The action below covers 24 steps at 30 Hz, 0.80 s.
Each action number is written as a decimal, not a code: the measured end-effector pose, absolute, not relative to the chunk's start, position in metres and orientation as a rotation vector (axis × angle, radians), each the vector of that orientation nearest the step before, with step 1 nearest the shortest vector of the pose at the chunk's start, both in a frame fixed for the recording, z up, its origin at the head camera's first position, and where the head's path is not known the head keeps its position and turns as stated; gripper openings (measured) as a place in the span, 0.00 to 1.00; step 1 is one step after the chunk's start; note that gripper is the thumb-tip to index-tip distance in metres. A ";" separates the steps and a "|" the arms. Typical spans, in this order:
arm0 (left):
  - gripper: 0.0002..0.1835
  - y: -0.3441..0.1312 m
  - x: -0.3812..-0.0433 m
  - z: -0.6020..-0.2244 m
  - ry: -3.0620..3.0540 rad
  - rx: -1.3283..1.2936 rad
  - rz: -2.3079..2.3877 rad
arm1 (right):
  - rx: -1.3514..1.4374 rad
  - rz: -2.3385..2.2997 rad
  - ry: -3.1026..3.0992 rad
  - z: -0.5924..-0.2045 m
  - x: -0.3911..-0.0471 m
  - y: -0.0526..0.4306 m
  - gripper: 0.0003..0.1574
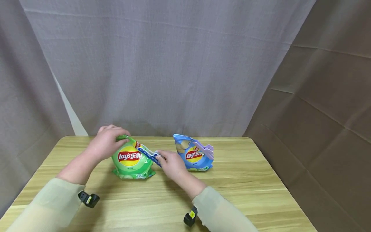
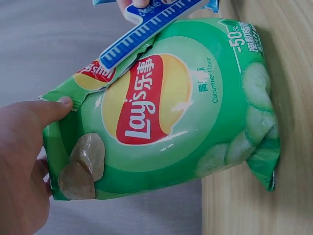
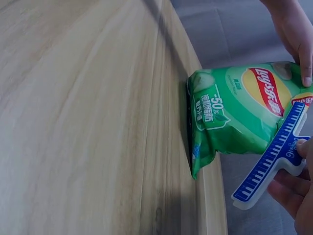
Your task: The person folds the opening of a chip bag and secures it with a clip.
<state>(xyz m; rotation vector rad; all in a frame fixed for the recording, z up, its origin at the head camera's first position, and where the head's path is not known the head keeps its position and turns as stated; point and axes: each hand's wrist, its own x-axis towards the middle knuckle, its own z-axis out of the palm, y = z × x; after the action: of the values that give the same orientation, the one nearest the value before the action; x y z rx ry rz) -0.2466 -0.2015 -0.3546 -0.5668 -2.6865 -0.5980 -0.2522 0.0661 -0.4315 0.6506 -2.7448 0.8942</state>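
A green Lay's cucumber chip bag (image 1: 130,167) stands on the table, its top edge folded over. My left hand (image 1: 108,141) pinches the bag's upper left corner between thumb and fingers; in the left wrist view the thumb lies on the fold. Between the fingers and thumb of my right hand (image 1: 174,166) is a blue-and-white bag clip (image 3: 274,161) with a piano-key pattern. The clip lies slanted along the right part of the folded edge, its outer end sticking out past the bag. Whether its jaws have closed on the fold I cannot tell.
Right of the green bag stands a blue Lay's bag (image 1: 185,158) with a purple hand-shaped clip (image 1: 205,149) on its slanted top edge. The wooden table (image 1: 145,206) ends at a grey curtain (image 1: 159,80); a brown cloth (image 1: 324,112) hangs on the right.
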 end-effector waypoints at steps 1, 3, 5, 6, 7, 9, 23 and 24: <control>0.10 -0.201 -0.247 -0.354 -2.686 -0.566 -0.602 | 0.652 0.910 -2.741 -0.432 -0.252 0.066 0.22; 0.10 -0.200 -0.247 -0.354 -2.683 -0.564 -0.605 | 0.650 0.938 -2.731 -0.431 -0.251 0.065 0.23; 0.09 -0.199 -0.247 -0.354 -2.683 -0.558 -0.611 | 0.646 0.960 -2.729 -0.430 -0.250 0.064 0.23; 0.09 -0.199 -0.247 -0.354 -2.682 -0.557 -0.613 | 0.645 0.969 -2.729 -0.430 -0.250 0.064 0.23; 0.09 -0.199 -0.247 -0.354 -2.683 -0.555 -0.617 | 0.644 0.977 -2.733 -0.429 -0.250 0.064 0.24; 0.10 -0.198 -0.247 -0.355 -2.685 -0.552 -0.620 | 0.644 0.993 -2.733 -0.429 -0.249 0.063 0.24; 0.10 -0.195 -0.248 -0.355 -2.693 -0.559 -0.606 | 0.612 1.063 -2.739 -0.422 -0.249 0.057 0.25; 0.10 -0.195 -0.248 -0.355 -2.693 -0.560 -0.607 | 0.609 1.065 -2.739 -0.421 -0.249 0.056 0.25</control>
<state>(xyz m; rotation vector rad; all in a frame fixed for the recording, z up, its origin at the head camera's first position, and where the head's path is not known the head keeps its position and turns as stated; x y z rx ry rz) -0.2477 -0.1948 -0.3552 -0.5601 -2.6925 -0.6071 -0.2486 0.0562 -0.4212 0.6092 -2.7386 1.0649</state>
